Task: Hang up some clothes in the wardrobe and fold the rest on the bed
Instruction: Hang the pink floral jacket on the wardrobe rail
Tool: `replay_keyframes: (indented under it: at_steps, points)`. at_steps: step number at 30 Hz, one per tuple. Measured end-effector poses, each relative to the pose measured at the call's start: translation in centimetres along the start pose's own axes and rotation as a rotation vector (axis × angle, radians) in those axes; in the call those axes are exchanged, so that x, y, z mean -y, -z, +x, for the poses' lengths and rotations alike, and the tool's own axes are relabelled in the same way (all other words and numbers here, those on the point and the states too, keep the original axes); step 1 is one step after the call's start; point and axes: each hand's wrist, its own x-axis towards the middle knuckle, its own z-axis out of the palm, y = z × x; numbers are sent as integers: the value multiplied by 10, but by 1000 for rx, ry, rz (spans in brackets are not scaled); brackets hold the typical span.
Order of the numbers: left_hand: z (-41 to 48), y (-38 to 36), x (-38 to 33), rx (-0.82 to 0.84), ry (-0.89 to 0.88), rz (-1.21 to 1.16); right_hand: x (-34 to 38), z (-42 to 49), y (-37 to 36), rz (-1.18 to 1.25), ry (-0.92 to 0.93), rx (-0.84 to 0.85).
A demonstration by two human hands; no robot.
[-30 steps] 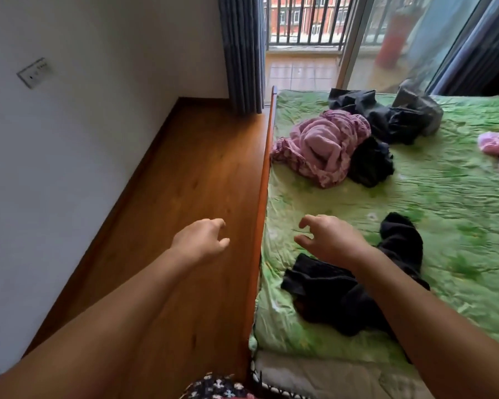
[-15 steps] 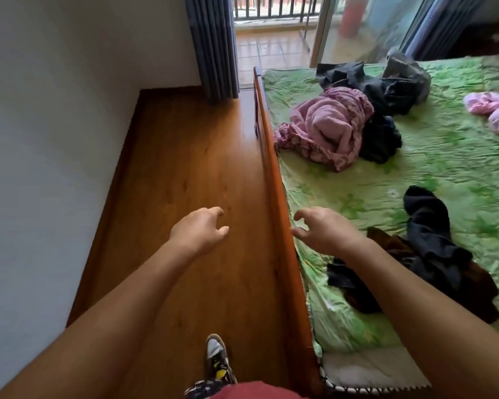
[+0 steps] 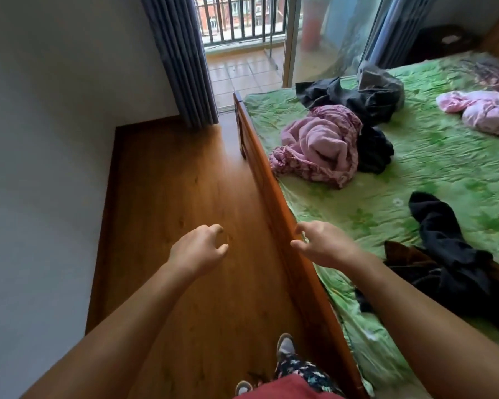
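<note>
A bed with a green quilt (image 3: 432, 168) fills the right side, edged by a wooden rail (image 3: 274, 203). On it lie a dark crumpled garment (image 3: 450, 254) near me, a pink and purple bundle (image 3: 320, 145) farther off, a dark grey heap (image 3: 366, 96) behind that, and a pale pink garment (image 3: 481, 110) at the far right. My left hand (image 3: 198, 249) hovers over the floor, fingers loosely curled, empty. My right hand (image 3: 320, 243) is just over the rail, fingers apart, holding nothing, left of the dark garment.
Wooden floor (image 3: 179, 197) runs between the white wall (image 3: 46, 139) on the left and the bed. A grey curtain (image 3: 182, 59) hangs beside an open balcony door (image 3: 242, 33) ahead. My feet show at the bottom edge.
The view has swung left and up, so the bed sits farther right. Both hands stay raised and empty; my right hand has come off the bed to above the rail.
</note>
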Motion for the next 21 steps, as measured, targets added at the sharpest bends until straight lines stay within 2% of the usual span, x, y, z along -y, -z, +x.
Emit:
replay_keyframes:
  at_steps: [8,14,21]
  points:
    - [142,-2,-31,56,-127,104,-47,115,27,89,-109,15]
    - [283,-1,-92,149,-219,193,-121,214,77,96,-205,34]
    - [411,3,-162,261,-372,233,-189,283,120,133,-329,26]
